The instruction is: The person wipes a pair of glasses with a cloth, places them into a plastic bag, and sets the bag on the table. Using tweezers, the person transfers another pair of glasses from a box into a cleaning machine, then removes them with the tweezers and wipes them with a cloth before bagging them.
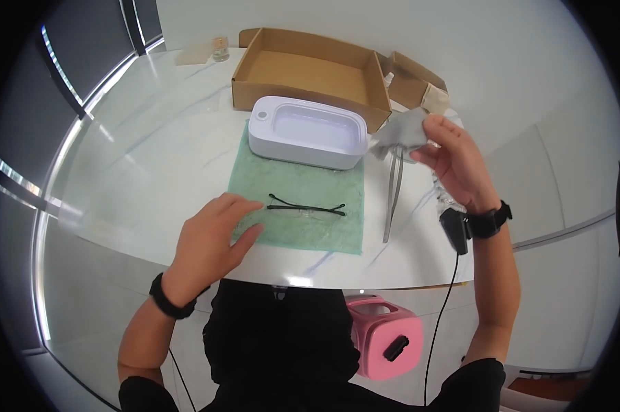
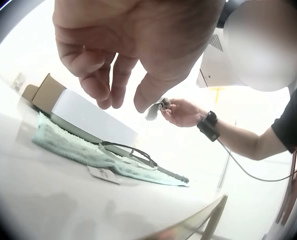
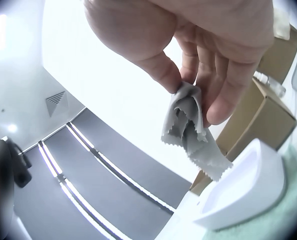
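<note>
My right hand (image 1: 454,161) pinches a grey lens cloth (image 3: 186,125) with scalloped edges between thumb and fingers, raised to the right of the white basin. The cloth hangs crumpled below the fingertips. Over the left edge of the green towel (image 1: 251,182) hovers my left hand (image 1: 217,237), its fingers loosely bent with nothing between them. Just right of its fingertips, a pair of glasses (image 1: 306,207) with black temples lies folded on the towel. Behind the glasses, a white oblong cleaner basin (image 1: 303,156) with a round button stands on the towel's back part.
A cardboard box (image 1: 310,93) stands open behind the basin, with a smaller carton (image 1: 416,79) to its right. A thin grey strip-like object (image 1: 394,199) lies right of the towel. A small glass jar (image 1: 220,49) sits at the back left. Below the table is a pink stool (image 1: 392,336).
</note>
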### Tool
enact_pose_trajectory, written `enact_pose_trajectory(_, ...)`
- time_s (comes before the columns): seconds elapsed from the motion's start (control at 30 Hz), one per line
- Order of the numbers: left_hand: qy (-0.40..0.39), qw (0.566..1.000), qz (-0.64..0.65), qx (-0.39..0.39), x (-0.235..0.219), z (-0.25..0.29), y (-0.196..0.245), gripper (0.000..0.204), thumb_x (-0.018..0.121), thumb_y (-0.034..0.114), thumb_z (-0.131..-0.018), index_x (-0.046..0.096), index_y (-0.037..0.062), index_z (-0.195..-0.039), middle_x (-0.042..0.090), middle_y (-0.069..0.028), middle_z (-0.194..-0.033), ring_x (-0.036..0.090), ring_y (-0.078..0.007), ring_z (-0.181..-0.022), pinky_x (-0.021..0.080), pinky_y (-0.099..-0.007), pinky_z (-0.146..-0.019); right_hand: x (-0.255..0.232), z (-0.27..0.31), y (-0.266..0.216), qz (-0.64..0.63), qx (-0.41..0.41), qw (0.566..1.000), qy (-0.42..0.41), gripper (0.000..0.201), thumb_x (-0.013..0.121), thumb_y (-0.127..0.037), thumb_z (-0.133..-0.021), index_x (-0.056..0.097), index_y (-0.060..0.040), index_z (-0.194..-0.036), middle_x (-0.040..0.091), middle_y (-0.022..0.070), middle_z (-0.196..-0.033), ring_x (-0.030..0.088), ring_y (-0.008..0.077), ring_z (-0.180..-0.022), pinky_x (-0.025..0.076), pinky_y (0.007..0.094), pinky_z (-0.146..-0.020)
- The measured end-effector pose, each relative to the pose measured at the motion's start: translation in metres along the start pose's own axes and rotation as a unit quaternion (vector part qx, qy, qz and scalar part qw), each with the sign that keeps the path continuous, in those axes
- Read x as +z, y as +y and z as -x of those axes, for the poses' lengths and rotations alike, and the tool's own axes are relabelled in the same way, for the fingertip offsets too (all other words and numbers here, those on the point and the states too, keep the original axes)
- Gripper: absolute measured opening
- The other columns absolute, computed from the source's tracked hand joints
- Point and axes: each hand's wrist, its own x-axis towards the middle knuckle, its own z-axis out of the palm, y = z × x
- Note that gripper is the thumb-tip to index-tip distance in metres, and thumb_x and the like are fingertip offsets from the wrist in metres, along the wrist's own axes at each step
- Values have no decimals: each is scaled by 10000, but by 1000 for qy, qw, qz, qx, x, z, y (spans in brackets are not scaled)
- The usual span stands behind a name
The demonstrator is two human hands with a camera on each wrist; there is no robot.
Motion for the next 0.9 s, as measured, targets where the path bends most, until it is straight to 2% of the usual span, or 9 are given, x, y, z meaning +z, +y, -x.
enact_pose_trajectory(0.07,23,990,-85,111,15,-8,-9,236,736,119,-801,670,97,-1027,635,-52,-977,614,-248,-785,513,-341,-652,17,15,12,-11,9,1000,-24,128,583,-205,-985,595,-80,-1007,647,30,-1002,674,146,-858,566,269,-828)
enact_pose_trajectory(0.17,-5,986,-126,111,29,-15,-12,207,731,137,-801,669,103,-996,619,-35,-958,624,-242,-848,523,-349,-669,48,29,21,30,-40,998,-40,166,603,-202,-972,605,-52,-1043,651,22,-969,646,102,-864,554,259,-824)
enact_pose_trajectory(0.23,-16,983,-147,110,37,-21,-15,177,725,138,-805,668,105,-969,608,-31,-926,622,-239,-849,521,-351,-670,67,27,44,133,-140,980,-48,144,609,-157,-957,615,-19,-998,661,22,-884,627,96,-848,505,248,-771)
enact_pose_trajectory(0.27,-27,981,-163,107,39,-22,-16,147,719,139,-809,666,108,-942,597,-28,-893,620,-237,-850,519,-352,-670,77,27,59,176,-167,967,-75,125,603,-129,-942,615,-13,-988,667,40,-845,628,112,-817,497,266,-748)
enact_pose_trajectory(0.37,-18,980,-167,111,42,-27,-15,101,711,139,-815,662,112,-898,586,-20,-859,609,-235,-839,513,-355,-663,107,28,95,403,-283,859,-137,204,623,-124,-854,626,-22,-1031,672,196,-924,639,366,-893,516,420,-786)
enact_pose_trajectory(0.53,35,984,-122,128,32,-19,4,74,705,118,-815,656,104,-868,594,-23,-850,589,-247,-809,500,-359,-657,131,39,108,402,-294,862,-99,234,654,-173,-882,619,-16,-1052,668,194,-885,635,397,-795,516,463,-727)
enact_pose_trajectory(0.67,59,986,-78,133,25,-18,16,59,695,88,-817,651,74,-853,604,-53,-833,582,-270,-802,484,-368,-656,138,43,105,475,-289,825,-102,181,634,-170,-889,624,-27,-999,664,165,-829,632,358,-767,508,434,-750)
enact_pose_trajectory(0.73,61,988,-53,133,23,-20,15,59,695,88,-823,655,59,-855,609,-65,-821,583,-273,-791,482,-367,-660,138,42,106,539,-426,725,-41,125,614,-168,-891,621,-52,-936,639,107,-770,623,284,-756,488,385,-802)
enact_pose_trajectory(0.9,34,995,25,95,11,-20,19,81,697,95,-839,666,24,-861,625,-95,-795,583,-271,-740,478,-357,-668,136,47,92,608,-446,657,-18,118,636,-176,-862,635,-77,-926,639,49,-779,625,215,-794,460,363,-868)
